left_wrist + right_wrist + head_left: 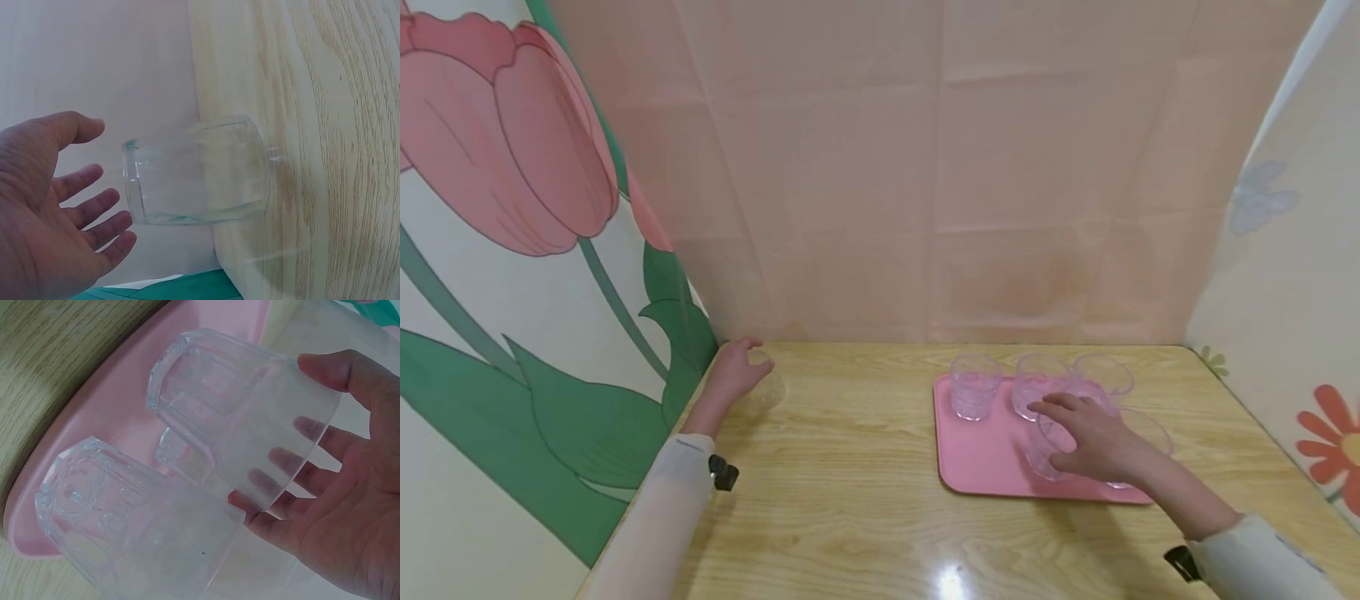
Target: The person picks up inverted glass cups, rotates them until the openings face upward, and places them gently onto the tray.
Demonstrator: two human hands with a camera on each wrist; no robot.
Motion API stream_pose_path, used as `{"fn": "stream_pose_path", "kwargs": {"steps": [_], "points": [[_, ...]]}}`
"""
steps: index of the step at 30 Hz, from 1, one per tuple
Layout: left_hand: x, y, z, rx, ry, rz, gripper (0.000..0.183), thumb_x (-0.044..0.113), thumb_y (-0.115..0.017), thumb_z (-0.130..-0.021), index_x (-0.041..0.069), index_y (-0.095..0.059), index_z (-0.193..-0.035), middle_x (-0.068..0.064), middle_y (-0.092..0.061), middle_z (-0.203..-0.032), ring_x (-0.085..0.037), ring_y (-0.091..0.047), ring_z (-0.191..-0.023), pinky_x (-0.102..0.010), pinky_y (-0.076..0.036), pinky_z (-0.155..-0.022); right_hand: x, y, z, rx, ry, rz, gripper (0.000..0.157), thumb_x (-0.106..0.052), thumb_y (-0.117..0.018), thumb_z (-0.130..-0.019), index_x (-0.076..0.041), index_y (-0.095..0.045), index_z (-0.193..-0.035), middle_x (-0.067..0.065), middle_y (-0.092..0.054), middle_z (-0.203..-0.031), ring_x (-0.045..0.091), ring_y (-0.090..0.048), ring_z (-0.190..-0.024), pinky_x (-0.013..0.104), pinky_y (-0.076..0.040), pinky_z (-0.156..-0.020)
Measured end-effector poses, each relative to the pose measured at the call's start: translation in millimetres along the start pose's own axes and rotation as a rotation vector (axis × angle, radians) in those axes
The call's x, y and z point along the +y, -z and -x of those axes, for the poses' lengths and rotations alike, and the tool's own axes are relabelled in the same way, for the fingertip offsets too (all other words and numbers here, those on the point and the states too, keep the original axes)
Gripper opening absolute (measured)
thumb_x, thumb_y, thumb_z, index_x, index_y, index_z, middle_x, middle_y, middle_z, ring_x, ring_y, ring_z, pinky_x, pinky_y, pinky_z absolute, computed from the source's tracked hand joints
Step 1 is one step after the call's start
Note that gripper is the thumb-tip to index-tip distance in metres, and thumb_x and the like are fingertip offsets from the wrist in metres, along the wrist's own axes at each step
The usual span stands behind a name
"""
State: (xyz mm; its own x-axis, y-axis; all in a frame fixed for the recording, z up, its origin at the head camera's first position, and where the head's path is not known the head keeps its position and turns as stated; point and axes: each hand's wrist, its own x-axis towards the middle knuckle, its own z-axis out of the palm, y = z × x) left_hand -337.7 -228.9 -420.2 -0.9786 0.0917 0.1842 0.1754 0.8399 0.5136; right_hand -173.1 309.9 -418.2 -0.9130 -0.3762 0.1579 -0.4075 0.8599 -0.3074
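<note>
At the back left corner of the table my left hand is beside a clear cup. The left wrist view has this cup upright on the wood, a small gap between its rim and my relaxed fingers. Over a pink tray, my right hand holds a clear plastic cup near its rim. Its thumb lies on one side and the other fingers show through the cup wall. Another faceted cup stands right beside it, close to my little finger.
Several more clear cups share the tray, among them one at its back left and one at the back middle. A pink cloth backdrop rises behind the wooden table. Flower-printed panels flank both sides.
</note>
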Motion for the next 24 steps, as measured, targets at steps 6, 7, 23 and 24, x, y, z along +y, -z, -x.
{"fn": "stream_pose_path", "kwargs": {"steps": [6,7,23,24], "points": [[-3.3,-1.1,-1.5,-0.001,0.017,-0.017,0.053,0.026,-0.065,-0.095,-0.007,-0.054,-0.135,-0.031,-0.056,-0.136,-0.047,-0.047,-0.128,-0.056,-0.038,-0.11,-0.9,-0.6,-0.1,-0.009,0.004,0.002,0.072,-0.017,-0.081,-0.071,-0.007,-0.058,-0.139,0.024,-0.055,-0.137,0.051,-0.049,-0.124,0.067,-0.047,-0.093],[-3.7,-1.3,-1.6,-0.002,0.018,-0.019,0.053,0.026,-0.065,-0.095,-0.007,-0.054,-0.135,-0.031,-0.056,-0.136,-0.047,-0.047,-0.128,-0.056,-0.038,-0.11,-1.1,-0.4,0.0,-0.012,0.003,0.002,0.072,-0.016,-0.081,-0.071,-0.007,-0.058,-0.139,0.024,-0.055,-0.138,0.051,-0.049,-0.124,0.067,-0.047,-0.093],[-3.5,-1.4,-1.4,-0.012,0.028,-0.036,0.053,0.025,-0.064,-0.095,-0.009,-0.053,-0.135,-0.032,-0.054,-0.137,-0.047,-0.046,-0.129,-0.055,-0.037,-0.111,-2.1,-1.7,-1.6,-0.029,0.009,0.011,0.071,-0.017,-0.082,-0.071,-0.006,-0.059,-0.138,0.026,-0.055,-0.137,0.054,-0.049,-0.123,0.068,-0.046,-0.092],[-3.6,-1.8,-1.5,-0.012,0.028,-0.035,0.053,0.025,-0.064,-0.095,-0.009,-0.053,-0.135,-0.032,-0.054,-0.137,-0.047,-0.046,-0.129,-0.055,-0.037,-0.111,-1.8,-1.9,-1.8,-0.03,0.008,0.013,0.071,-0.017,-0.082,-0.071,-0.007,-0.059,-0.138,0.026,-0.055,-0.137,0.054,-0.049,-0.123,0.068,-0.047,-0.093]]}}
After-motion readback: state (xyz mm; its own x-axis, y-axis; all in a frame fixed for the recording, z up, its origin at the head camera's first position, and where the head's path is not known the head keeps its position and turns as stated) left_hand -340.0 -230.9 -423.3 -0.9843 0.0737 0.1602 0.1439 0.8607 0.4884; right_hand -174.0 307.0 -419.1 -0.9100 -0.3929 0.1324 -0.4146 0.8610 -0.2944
